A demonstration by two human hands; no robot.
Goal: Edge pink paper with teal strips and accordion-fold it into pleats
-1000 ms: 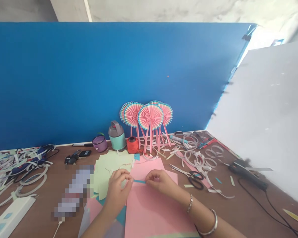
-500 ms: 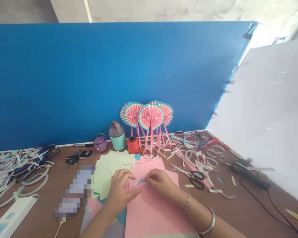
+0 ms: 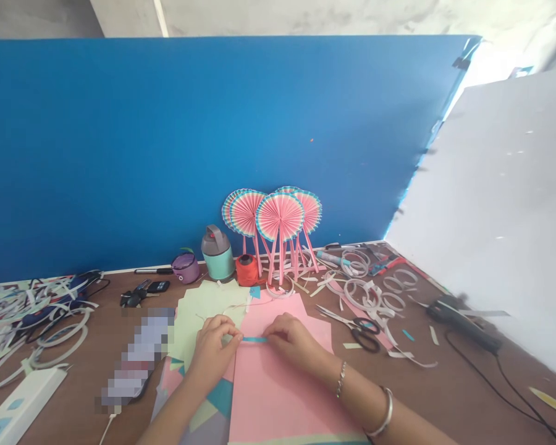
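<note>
A narrow blue paper strip (image 3: 254, 339) is stretched between my two hands, above a large pink paper sheet (image 3: 278, 389). My left hand (image 3: 215, 346) pinches its left end between thumb and fingers. The right end sits in the closed fingertips of my right hand (image 3: 293, 339), whose wrist carries a bracelet and a bangle. Pale green sheets (image 3: 204, 309) lie under and behind my left hand. Pink pleated paper fans (image 3: 280, 217) on pink sticks stand behind, near the blue wall.
Scissors (image 3: 354, 324) and curled white strips (image 3: 364, 293) lie on the right, with a glue gun (image 3: 466, 324) beyond. On the left are a power strip (image 3: 23, 405), a blurred phone (image 3: 136, 358) and a strip pile (image 3: 32, 309). A teal bottle (image 3: 219, 256) and red thread spool (image 3: 248, 271) stand behind.
My left hand has closed from spread fingers into a pinch on the strip's left end. The blue strip, bent before, is now straight between both hands.
</note>
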